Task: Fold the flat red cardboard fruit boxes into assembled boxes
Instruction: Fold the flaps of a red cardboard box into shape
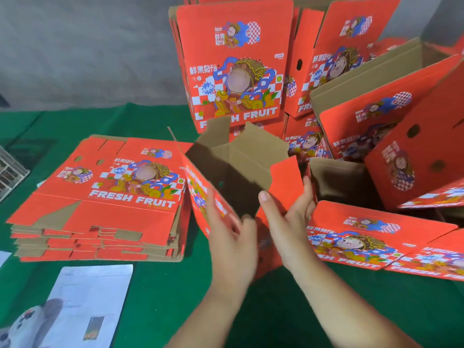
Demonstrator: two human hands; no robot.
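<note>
Paper sheets (pixel 82 305) lie closest to me at seven o'clock on the green bench (pixel 160 285). Biggest is the heap of assembled boxes (pixel 381 136) from twelve to three o'clock, then the flat stack (pixel 100 197) at nine. Dead centre stands the half-opened box (pixel 233 169), flaps up. My left hand (pixel 233 232) presses spread fingers on its printed side; my right hand (pixel 286 217) pinches the near wall, thumb inside. I should square the corners before tucking flaps.
</note>
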